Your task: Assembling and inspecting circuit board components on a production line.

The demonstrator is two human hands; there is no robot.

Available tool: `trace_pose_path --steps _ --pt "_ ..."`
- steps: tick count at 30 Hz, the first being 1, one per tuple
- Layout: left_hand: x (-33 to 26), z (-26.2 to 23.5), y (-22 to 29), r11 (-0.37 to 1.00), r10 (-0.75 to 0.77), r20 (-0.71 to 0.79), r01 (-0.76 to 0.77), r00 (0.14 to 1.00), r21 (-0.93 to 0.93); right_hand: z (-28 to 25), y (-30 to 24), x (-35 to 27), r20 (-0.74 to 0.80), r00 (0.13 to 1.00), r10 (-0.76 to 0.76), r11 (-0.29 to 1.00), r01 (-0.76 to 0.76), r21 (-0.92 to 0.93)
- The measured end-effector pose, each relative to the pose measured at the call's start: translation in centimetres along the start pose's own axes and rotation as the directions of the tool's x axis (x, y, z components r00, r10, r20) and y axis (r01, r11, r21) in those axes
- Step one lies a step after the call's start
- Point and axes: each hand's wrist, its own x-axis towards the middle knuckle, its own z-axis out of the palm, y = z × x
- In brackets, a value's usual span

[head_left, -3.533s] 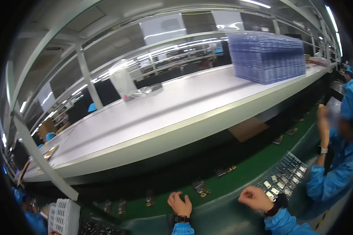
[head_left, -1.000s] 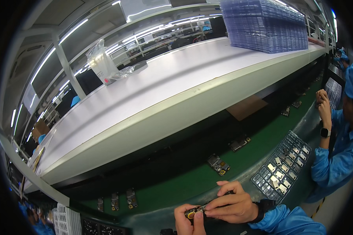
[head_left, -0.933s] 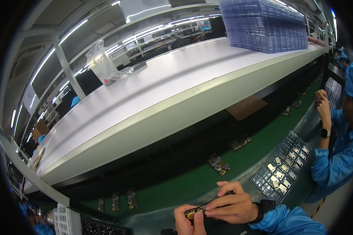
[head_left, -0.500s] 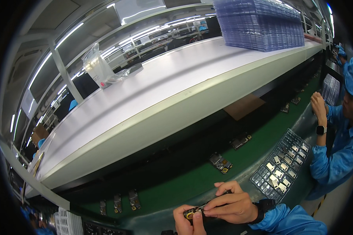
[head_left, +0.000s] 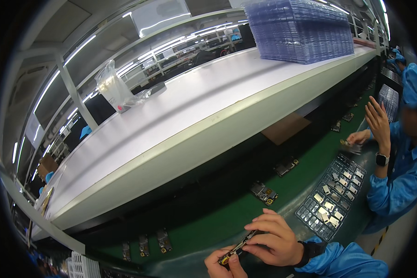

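Low in the view, my left hand point(head_left: 224, 265) pinches the lower end of a small dark circuit board point(head_left: 237, 248), with a yellow ring-shaped part at that end. My right hand point(head_left: 277, 240) grips the board's upper end between thumb and fingers. The board is tilted, its narrow side toward me, and fingers cover part of it. Just beyond my hands, a similar circuit board point(head_left: 264, 192) lies on the green conveyor belt point(head_left: 213, 208). To the right of my right hand is a dark compartment tray point(head_left: 306, 214) with several small silver-white plates point(head_left: 329, 205) in it.
More boards lie along the belt, some at left point(head_left: 164, 241) and one farther right point(head_left: 286, 167). A white shelf point(head_left: 185, 116) runs above the belt, bearing a stack of clear bluish trays point(head_left: 301, 34) and a plastic bag point(head_left: 113, 88). At right, a co-worker's hand point(head_left: 379, 123) is raised.
The circuit board in my hands has turned more onto its edge. Boards on the belt have shifted slightly right. The co-worker's raised hand has opened, and their other hand has appeared over the belt's edge.
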Motion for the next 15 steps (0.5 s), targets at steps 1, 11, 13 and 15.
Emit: trace_pose_path --steps 1,11,13,15 --pt "0.0 0.1 0.0 1.0 0.003 0.001 -0.003 1.0 -0.002 0.0 -0.2 0.1 -0.012 1.0 0.018 1.0 -0.018 -0.01" --pt "-0.1 0.0 0.4 0.995 -0.101 0.034 0.1 0.994 0.012 -0.9 -0.1 0.5 0.101 0.983 0.156 0.975 -0.17 0.145" --pt "0.0 0.1 0.7 0.987 -0.159 0.04 0.16 0.986 -0.011 -1.0 -0.2 0.3 0.114 0.979 0.172 0.968 -0.189 0.164" --pt "-0.1 0.2 0.8 0.979 -0.197 0.028 0.198 0.98 -0.038 -1.1 -0.2 0.1 0.127 0.974 0.186 0.961 -0.207 0.185"
